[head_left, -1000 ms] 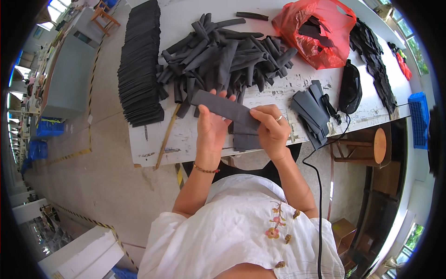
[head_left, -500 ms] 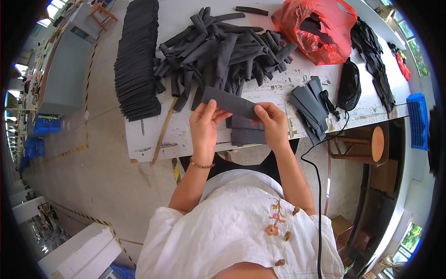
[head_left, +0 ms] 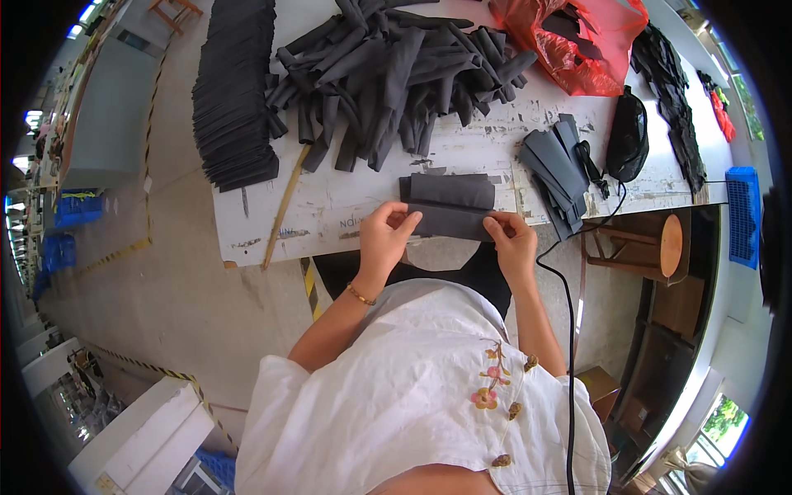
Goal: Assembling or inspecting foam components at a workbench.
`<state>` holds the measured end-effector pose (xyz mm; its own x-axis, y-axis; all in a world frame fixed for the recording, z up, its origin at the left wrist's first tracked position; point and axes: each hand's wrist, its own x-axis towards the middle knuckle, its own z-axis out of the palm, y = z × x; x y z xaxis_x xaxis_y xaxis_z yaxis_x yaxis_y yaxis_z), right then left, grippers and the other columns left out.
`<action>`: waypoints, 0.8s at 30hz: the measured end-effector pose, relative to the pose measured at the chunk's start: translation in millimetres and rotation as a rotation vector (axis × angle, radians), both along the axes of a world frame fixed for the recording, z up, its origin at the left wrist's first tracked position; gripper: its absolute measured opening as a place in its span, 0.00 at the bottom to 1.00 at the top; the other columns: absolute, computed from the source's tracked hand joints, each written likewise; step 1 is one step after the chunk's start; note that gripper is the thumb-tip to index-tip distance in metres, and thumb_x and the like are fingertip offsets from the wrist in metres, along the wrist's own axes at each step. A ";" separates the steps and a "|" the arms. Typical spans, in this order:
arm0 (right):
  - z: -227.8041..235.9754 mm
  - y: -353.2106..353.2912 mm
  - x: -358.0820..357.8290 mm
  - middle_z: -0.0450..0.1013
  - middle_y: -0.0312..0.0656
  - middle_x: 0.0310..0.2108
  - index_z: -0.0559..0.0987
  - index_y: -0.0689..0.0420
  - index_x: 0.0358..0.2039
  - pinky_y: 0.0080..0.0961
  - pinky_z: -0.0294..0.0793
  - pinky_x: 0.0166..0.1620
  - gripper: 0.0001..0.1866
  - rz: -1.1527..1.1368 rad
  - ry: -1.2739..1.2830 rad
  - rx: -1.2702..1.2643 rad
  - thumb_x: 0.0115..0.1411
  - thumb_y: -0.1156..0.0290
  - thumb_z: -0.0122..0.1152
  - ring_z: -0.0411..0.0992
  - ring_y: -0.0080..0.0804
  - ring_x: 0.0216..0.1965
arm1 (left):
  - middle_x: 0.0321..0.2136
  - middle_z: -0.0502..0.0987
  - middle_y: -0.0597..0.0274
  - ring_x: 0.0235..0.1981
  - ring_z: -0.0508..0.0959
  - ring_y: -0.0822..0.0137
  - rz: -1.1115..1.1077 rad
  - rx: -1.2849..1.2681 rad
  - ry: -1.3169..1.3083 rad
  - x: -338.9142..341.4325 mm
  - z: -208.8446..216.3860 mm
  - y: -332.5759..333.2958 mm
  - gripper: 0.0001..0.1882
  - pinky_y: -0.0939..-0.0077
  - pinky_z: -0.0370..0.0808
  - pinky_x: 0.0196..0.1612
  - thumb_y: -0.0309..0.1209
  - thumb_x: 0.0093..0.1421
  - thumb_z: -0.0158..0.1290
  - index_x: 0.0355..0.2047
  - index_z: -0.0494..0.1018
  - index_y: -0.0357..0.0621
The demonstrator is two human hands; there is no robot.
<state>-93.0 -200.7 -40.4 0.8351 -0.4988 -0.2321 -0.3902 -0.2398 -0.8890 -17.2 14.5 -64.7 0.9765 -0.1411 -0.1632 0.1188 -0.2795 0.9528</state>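
Note:
A dark grey fabric strip is stretched between my two hands at the table's front edge. My left hand pinches its left end, thumb on top. My right hand pinches the right end the same way. Just beyond the strip, partly covered by it, lie flat grey fabric pieces on the white table. Farther off is a loose heap of rolled or folded dark strips. To its left stands a long, tight row of stacked dark pieces.
A wooden stick lies left of my hands. To the right are fanned grey strips, a black pouch-like object and a black cable running down past my body. A red plastic bag sits farther back; a wooden stool stands at right.
Both hands have come down toward the table edge and a little to the right with the strip. The strip now lies lower, over the near side of the flat pieces.

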 end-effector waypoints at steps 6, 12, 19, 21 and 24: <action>-4.5 -8.6 6.9 0.68 0.33 0.21 0.77 0.63 0.37 0.20 0.66 0.29 0.11 -0.019 0.011 -0.316 0.55 0.73 0.66 0.65 0.20 0.23 | 0.23 0.77 0.60 0.22 0.75 0.71 0.150 0.123 -0.264 25.0 15.9 0.3 0.09 0.77 0.72 0.28 0.31 0.55 0.60 0.35 0.77 0.41; 0.0 -54.8 45.5 0.71 0.45 0.41 0.75 0.57 0.45 0.38 0.67 0.44 0.19 -0.140 -0.185 -1.098 0.52 0.73 0.65 0.68 0.42 0.44 | 0.23 0.78 0.64 0.23 0.76 0.71 0.439 0.083 -0.334 125.8 20.3 63.9 0.07 0.79 0.71 0.29 0.31 0.58 0.58 0.33 0.78 0.42; -13.3 -92.8 59.2 0.70 0.38 0.46 0.77 0.57 0.44 0.37 0.65 0.46 0.16 0.001 0.179 -1.281 0.55 0.67 0.61 0.67 0.41 0.48 | 0.25 0.78 0.57 0.27 0.79 0.58 0.368 0.421 -0.498 131.6 20.4 62.2 0.10 0.69 0.73 0.32 0.35 0.56 0.58 0.28 0.78 0.40; -19.3 -94.0 60.9 0.70 0.38 0.45 0.77 0.57 0.43 0.37 0.65 0.46 0.15 0.054 0.191 -1.289 0.55 0.68 0.60 0.67 0.41 0.47 | 0.25 0.78 0.56 0.27 0.79 0.58 0.370 0.444 -0.487 143.4 22.3 73.3 0.10 0.69 0.73 0.33 0.35 0.56 0.59 0.29 0.78 0.40; -23.9 -96.3 57.6 0.71 0.39 0.43 0.78 0.58 0.42 0.36 0.65 0.47 0.13 0.100 0.141 -1.300 0.56 0.71 0.58 0.67 0.40 0.47 | 0.29 0.78 0.57 0.30 0.79 0.58 0.272 0.492 -0.325 153.5 24.1 84.1 0.11 0.68 0.74 0.35 0.37 0.54 0.60 0.30 0.79 0.41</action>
